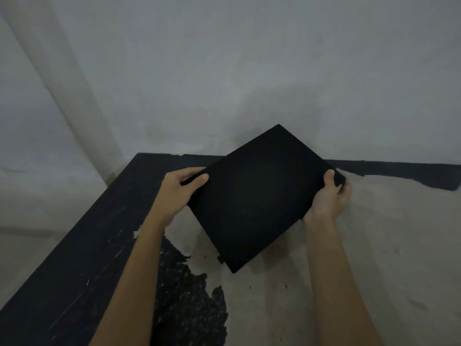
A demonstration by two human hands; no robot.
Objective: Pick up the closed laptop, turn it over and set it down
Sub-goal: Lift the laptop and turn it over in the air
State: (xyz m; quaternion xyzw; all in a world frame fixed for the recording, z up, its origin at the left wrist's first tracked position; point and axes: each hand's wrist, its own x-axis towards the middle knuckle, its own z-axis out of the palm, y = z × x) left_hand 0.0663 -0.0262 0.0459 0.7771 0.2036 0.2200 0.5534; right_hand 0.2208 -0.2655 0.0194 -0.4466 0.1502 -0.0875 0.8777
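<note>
The closed black laptop [254, 198] is held tilted above the table, one corner pointing down toward me and the opposite corner up toward the wall. Its plain flat face is turned to me. My left hand [179, 193] grips its left edge, thumb on the face and fingers behind. My right hand [329, 198] grips its right corner, thumb on top. Whether the lowest corner touches the table cannot be told.
The table [374, 245] has a worn pale top with dark peeled patches [189, 295] and a black left rim [82, 245]. It stands in a corner against grey walls [224, 71] at the back and left.
</note>
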